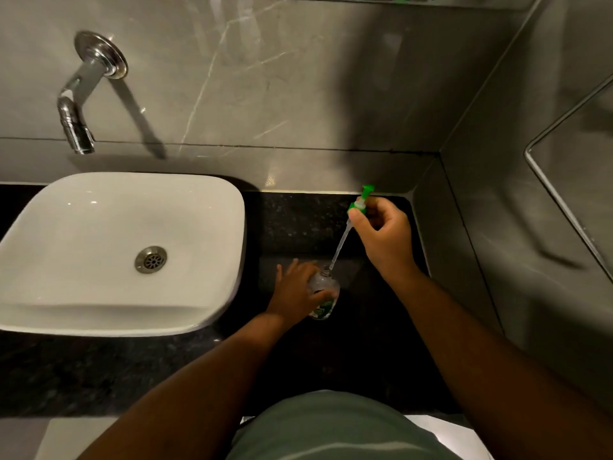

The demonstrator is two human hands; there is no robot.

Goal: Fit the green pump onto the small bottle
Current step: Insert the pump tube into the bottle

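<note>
The small bottle [323, 295] stands on the dark tabletop [298, 224] at centre frame, just right of the white basin [99, 254], w/ a narrow dark strip between bottle and basin rim. The left hand [298, 290] is wrapped round the bottle's side, thumb across the front, fingers spread behind. Up and to the right, the right hand [381, 230] pinches the green pump [360, 202] by its collar, thumb and forefinger closed on it, other fingers curled in. The pump is tilted, nozzle toward the back wall; its clear dip tube [340, 244] slants down-left, tip at or just inside the bottle neck (can't tell which). Open room: bare tabletop behind the bottle up to the back wall edge, and to the right as far as the side wall at right of frame; the front edge lies toward the bottom, near the person's green shirt [331, 429]. Count: 1 bottle, 1 pump, 2 hands, 1 basin, 1 chrome tap [79, 104] on the wall, upper left.
</note>
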